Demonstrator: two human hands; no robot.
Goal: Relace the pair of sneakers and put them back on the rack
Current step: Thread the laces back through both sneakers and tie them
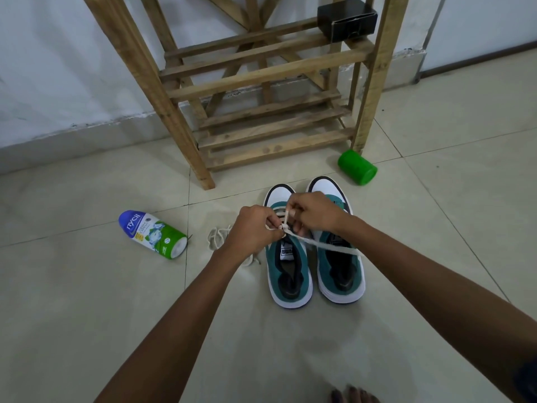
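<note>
Pair of sneakers on the tiled floor [436, 228], side by side and touching or nearly so, toes pointing toward the wooden rack [261, 123], heels toward the viewer. Left sneaker [289, 266]: green and white, dark lining, white tongue label visible; lace rungs run across its upper part. Right sneaker [340, 271]: same colours, its front part hidden under the right hand. Both hands are above the left sneaker's lacing. Left hand [255, 228]: fingers curled, pinching the cream lace [328, 247] at a small knot between the two hands. Right hand [316, 212]: fingers curled, pinching a short upright piece of the same lace just beside the knot. From the knot one strand runs out flat across the right sneaker's opening toward its outer edge. A second lace [216, 238] lies loose in loops on the floor just left of the left sneaker, partly hidden behind the left wrist. Rack stands against the wall, slatted shelves; a black box [347, 20] sits on an upper shelf at its right side. Green cup [357, 167] lies on its side on the floor by the rack's right front leg. Powder bottle [152, 234], blue cap, lies on its side well left of the sneakers. Toes of a bare foot [353, 394] at the bottom edge.
</note>
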